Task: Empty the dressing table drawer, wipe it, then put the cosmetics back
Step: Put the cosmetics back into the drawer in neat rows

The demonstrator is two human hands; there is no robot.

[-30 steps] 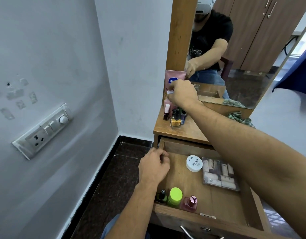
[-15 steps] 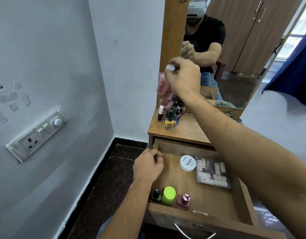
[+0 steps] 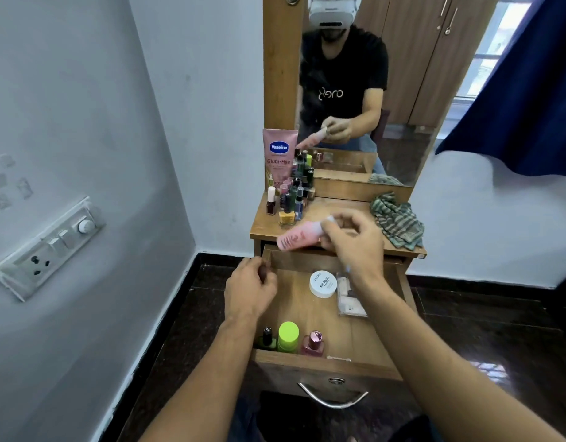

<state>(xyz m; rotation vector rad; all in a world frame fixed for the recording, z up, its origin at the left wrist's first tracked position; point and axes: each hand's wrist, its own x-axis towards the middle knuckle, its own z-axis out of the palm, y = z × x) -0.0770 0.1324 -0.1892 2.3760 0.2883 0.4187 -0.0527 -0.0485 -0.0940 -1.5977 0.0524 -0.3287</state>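
— Where are the hands?
— The right hand [image 3: 348,240] grips a pink tube [image 3: 299,238], tilted above the open wooden drawer [image 3: 307,314]. The left hand [image 3: 251,287] curls at the drawer's left rim; what it holds, I can't tell.

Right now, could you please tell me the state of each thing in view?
Drawer: pulled open, partly filled.
Pink bottle: tilted, held in right hand.
Left hand: closed at drawer's left edge.
Striped cloth: crumpled on tabletop.
White jar: lidded, in drawer.
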